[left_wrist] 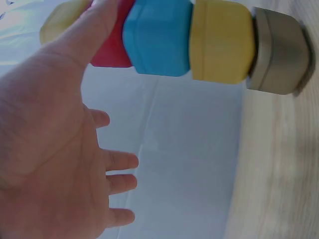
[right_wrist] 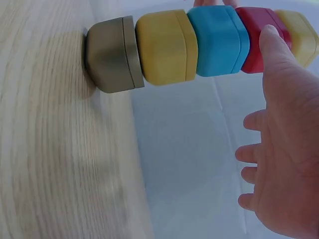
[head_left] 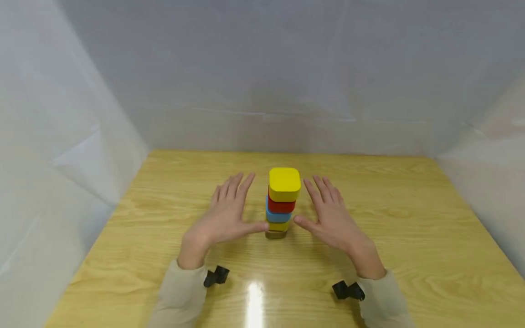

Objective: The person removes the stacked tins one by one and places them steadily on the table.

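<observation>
Right now your wooden bench (head_left: 410, 237) fills the lower half of the head view, walled on three sides by pale grey sheeting (head_left: 262, 68). Near its middle stands a stack of five rounded blocks (head_left: 281, 203), upright with a slight lean.

Your left hand (head_left: 224, 216) sits just left of the stack, palm turned toward it, fingers (head_left: 234, 184) straight and spread, holding nothing. Its thumb tip lies right beside the low blocks; whether it touches them you cannot tell from the head view, and the left wrist view shows the thumb crossing in front of the red block without settling it. Your right hand (head_left: 333, 217) mirrors it on the other side, fingers (head_left: 324, 189) straight and apart, empty, its thumb near the stack but with a small gap showing.

From the bench up the blocks run: a grey-brown block (head_left: 276, 234) at the bottom, a yellow block (head_left: 279, 225) on it, then a blue block (head_left: 278, 215), a red block (head_left: 281, 206), and a second yellow block (head_left: 284, 184) on top, set slightly off toward the right.

Beige sleeves cover both wrists, each with a small black camera mount (head_left: 216, 276).
</observation>
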